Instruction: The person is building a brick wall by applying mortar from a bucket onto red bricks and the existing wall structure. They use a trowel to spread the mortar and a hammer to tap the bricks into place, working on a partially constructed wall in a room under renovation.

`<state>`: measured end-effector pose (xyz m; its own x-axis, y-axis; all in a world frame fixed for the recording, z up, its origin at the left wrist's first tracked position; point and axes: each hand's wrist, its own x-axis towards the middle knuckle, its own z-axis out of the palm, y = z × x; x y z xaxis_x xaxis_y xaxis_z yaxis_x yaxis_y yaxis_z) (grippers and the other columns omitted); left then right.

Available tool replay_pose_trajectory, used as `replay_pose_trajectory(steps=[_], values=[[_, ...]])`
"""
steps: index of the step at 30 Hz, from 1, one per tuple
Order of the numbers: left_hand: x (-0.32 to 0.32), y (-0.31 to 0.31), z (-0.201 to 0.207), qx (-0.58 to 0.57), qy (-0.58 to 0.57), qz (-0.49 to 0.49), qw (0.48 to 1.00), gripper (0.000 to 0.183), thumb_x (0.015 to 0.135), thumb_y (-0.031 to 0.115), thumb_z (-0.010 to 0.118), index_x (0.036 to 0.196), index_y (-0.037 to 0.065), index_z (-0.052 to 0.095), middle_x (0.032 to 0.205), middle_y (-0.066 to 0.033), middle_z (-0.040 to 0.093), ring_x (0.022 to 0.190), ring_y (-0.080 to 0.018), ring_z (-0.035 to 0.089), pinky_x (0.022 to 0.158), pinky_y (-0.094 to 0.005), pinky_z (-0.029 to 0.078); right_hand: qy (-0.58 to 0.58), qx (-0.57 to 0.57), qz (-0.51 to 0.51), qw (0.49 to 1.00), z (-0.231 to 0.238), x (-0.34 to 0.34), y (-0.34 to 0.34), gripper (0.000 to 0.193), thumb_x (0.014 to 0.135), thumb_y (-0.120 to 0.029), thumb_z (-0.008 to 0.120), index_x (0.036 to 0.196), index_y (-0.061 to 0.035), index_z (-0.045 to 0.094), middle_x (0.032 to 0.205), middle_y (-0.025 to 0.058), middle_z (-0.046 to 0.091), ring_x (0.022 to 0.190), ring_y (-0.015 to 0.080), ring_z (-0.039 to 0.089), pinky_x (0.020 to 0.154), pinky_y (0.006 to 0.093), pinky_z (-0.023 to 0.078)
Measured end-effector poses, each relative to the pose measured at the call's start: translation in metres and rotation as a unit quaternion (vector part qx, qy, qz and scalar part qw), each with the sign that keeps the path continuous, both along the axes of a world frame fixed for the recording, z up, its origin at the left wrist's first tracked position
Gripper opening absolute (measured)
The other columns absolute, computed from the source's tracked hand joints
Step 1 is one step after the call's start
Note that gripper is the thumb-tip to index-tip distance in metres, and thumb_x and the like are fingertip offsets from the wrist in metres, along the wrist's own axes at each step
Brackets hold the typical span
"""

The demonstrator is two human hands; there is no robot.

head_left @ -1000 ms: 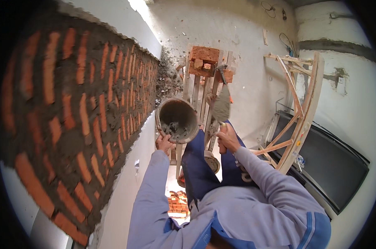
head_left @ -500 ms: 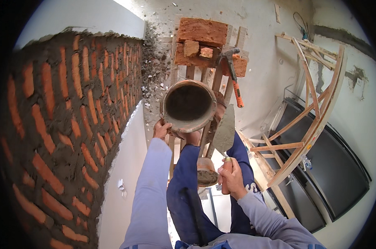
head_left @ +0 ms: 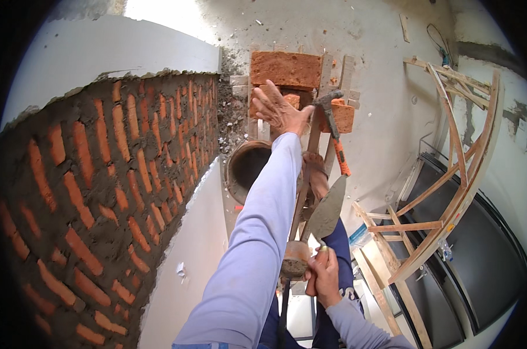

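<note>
Half-built brick wall [head_left: 109,192] fills the left of the frame. Mid-frame, an empty bucket [head_left: 247,168] sits below the left hand [head_left: 279,109], fingers spread, reaching for the bricks [head_left: 286,70] at top. Lower centre, the right hand [head_left: 323,273] grips a trowel [head_left: 326,214]. That hammer [head_left: 333,134] beside the bricks could easily get knocked off.

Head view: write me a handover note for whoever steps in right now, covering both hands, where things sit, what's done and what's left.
Left hand: open, fingers spread, reaching over the stacked bricks on the wooden platform.
Right hand: shut on the trowel, blade up, coated with mortar.
Bucket sits below the bricks, beside the wall; hammer lies to the right of the left hand.
Done: brick wall on the left is built high, joints filled.
Left: no brick is in hand yet; the wall's top edge is uneven.
</note>
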<state>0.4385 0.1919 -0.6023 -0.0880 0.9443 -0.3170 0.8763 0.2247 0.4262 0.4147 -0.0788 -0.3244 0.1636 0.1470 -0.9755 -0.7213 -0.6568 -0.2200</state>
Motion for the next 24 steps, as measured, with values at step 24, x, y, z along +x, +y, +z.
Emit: replay_pose_trajectory(steps=[24], values=[[-0.002,0.139,-0.017,0.050,0.188,-0.537,0.821,0.115,0.057,0.029,0.088,0.152,0.023,0.024,0.150,-0.0127,0.036,0.137,-0.0339,0.036,0.112,-0.0585,0.026,0.063,0.020,-0.024,0.998,0.009,0.018,0.025,0.040,0.087,-0.009,0.061,0.121,-0.0034,0.041,0.080,0.0070,0.052,0.058,0.0151,0.054,0.055,0.0319,0.051]])
